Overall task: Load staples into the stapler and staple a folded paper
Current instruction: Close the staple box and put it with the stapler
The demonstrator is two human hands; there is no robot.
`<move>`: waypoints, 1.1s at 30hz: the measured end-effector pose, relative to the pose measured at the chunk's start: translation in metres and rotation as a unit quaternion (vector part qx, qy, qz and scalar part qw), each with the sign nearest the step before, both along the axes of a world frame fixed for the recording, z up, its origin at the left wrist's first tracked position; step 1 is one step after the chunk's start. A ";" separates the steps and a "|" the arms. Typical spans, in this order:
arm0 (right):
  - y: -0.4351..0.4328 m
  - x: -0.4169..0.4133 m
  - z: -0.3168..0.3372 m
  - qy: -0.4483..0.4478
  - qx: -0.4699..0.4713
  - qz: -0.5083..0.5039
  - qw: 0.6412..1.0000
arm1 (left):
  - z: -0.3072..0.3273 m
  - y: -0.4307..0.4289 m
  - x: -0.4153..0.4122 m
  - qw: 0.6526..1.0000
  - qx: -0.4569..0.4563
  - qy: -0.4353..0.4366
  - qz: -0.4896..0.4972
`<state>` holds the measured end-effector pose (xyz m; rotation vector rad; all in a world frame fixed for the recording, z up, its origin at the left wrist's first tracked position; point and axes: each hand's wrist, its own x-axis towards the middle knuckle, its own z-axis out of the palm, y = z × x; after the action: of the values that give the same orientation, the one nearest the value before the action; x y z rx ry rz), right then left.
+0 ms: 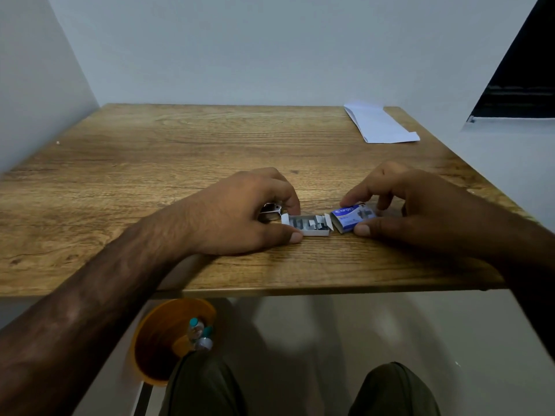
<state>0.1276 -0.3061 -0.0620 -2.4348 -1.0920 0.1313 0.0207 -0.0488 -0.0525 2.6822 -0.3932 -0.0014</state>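
Left hand [240, 214] pinches the staple tray [306, 226]; right hand [420, 211] pinches its blue sleeve [353, 219].

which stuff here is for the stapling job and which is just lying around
For the job:
staple tray, pinched by the left hand
blue box sleeve, pinched by the right hand
stapler, mostly hidden behind the left hand
folded paper

Just lying about:
orange bin under the table
bottles inside it

On the brown wooden table [150, 151], the white cardboard tray of staples [307, 226] sat between the shiny metal stapler [271, 209], left, and the blue cardboard sleeve [353, 219], right. The folded white paper [380, 124] lay far behind, at the right.
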 end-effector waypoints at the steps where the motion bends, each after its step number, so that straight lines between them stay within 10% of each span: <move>1: 0.000 0.000 0.001 -0.002 -0.002 -0.004 1.000 | 0.000 0.000 0.000 1.000 0.001 -0.001 0.000; 33: 0.015 -0.021 -0.004 0.034 0.040 -0.002 0.999 | -0.003 -0.018 -0.005 0.998 -0.006 -0.046 0.050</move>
<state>0.1066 -0.2915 -0.0660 -2.3439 -1.0432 0.1653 0.0157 -0.0671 -0.0554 2.6931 -0.2856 0.1543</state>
